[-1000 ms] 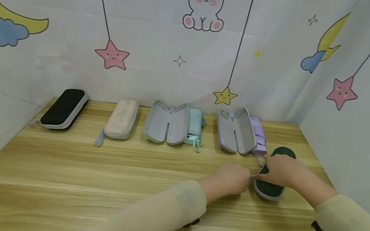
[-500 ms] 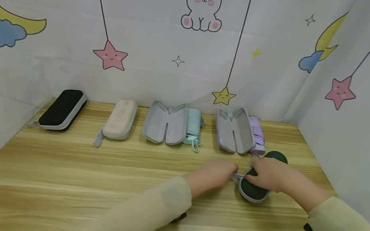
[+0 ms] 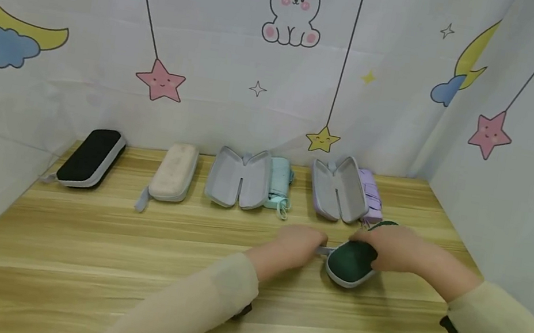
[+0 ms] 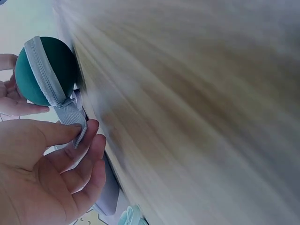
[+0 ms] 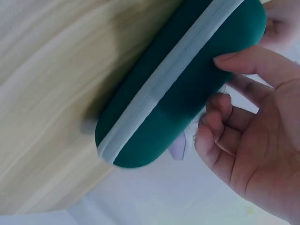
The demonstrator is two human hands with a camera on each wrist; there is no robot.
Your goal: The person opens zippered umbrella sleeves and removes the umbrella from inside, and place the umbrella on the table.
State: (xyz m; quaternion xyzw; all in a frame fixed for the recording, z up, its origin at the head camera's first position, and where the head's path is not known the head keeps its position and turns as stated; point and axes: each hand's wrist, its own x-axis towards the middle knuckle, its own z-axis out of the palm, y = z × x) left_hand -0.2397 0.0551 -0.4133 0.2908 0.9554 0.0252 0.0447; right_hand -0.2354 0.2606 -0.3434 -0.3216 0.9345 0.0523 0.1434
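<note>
A pale wood-grain table (image 3: 74, 258) spreads widest. Near its far edge lies an open, grey-lined lilac hard case (image 3: 325, 193). In front of that, the dark green oblong zipped case (image 3: 351, 261) sits partly under the right hand (image 3: 395, 248) and just right of the left hand (image 3: 293, 245); whether it touches the table I cannot tell. The right hand grips it from above, fingers bent. The left hand's thumb and forefinger pinch the grey ribbed fabric tab (image 4: 71, 117) at the case's end.
</note>
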